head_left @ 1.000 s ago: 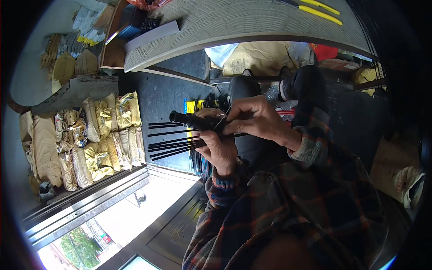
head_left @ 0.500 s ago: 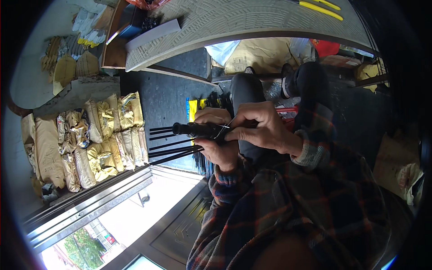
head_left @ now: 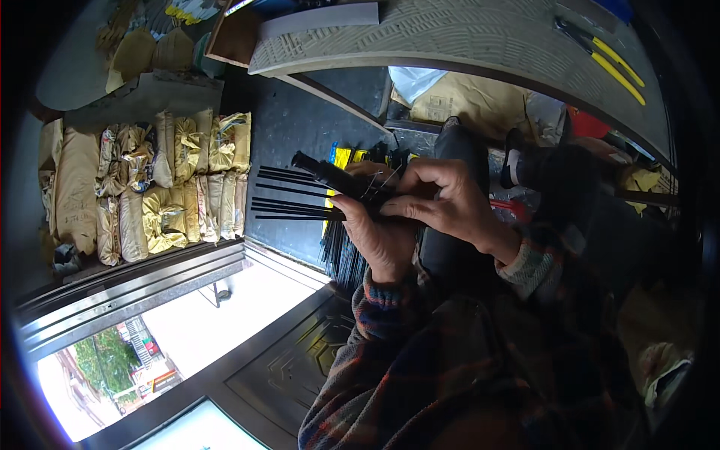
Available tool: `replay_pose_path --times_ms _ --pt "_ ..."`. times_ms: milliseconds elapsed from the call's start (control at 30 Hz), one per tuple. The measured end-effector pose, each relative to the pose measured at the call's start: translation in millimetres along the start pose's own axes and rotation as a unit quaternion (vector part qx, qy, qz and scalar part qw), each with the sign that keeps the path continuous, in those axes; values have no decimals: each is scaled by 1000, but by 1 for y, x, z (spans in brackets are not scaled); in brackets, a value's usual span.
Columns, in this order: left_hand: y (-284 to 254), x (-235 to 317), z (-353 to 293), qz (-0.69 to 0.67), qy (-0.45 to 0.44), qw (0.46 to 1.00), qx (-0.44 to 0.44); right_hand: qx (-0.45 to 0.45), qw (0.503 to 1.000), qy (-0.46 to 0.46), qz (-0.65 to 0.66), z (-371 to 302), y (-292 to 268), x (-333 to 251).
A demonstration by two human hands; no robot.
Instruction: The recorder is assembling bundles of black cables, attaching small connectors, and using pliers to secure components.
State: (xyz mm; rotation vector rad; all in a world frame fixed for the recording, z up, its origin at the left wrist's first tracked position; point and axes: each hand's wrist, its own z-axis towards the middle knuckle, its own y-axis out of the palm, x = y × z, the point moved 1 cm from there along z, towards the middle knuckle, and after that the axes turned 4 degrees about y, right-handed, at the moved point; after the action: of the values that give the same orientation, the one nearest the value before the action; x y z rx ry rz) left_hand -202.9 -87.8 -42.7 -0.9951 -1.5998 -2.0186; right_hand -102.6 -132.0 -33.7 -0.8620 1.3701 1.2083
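Observation:
My left hand [head_left: 375, 236] is wrapped round what looks like an umbrella frame [head_left: 322, 171], with a thick black handle pointing up and left. Thin black ribs [head_left: 296, 215] fan out to the left past my fingers. Across the frame lie a few thin silver wires [head_left: 380, 183]. Over them my right hand [head_left: 457, 206] is closed, thumb and forefinger pressed in at the frame; the exact piece in the pinch is hidden. Below my hands a heap of thin black rods [head_left: 345, 259] lies on the floor beside a yellow and blue package [head_left: 342, 157].
Brown paper parcels [head_left: 76, 199] are stacked at the left, above a bright opening with a metal sill [head_left: 135, 279]. A textured worktable [head_left: 450, 37] spans the far side, with yellow-handled pliers [head_left: 619, 79] on it. Something red [head_left: 512, 208] lies by my legs.
My view has shifted, so the table and parcels sit elsewhere in it. The handle now tilts further up. Both hands stay on the frame, the right still pinching near the silver wires.

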Motion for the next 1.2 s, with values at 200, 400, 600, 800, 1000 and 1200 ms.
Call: replay_pose_path --times_ms 200,400,600,800,1000,1200 --pt "-22 -2 14 -51 -10 998 28 -5 998 54 -14 20 12 20" --pt "-53 -3 22 -52 -13 992 112 -10 996 68 -65 39 35 46" --pt "-73 -1 27 -98 -23 982 163 -34 992 59 -111 54 49 59" --pt "-91 0 41 -159 -53 976 138 -16 989 112 -100 65 60 65" --pt "-101 -9 63 -137 -60 979 136 47 989 40 -138 74 69 66" --pt "-96 -15 68 -171 -49 977 116 74 981 -22 -179 77 72 63"
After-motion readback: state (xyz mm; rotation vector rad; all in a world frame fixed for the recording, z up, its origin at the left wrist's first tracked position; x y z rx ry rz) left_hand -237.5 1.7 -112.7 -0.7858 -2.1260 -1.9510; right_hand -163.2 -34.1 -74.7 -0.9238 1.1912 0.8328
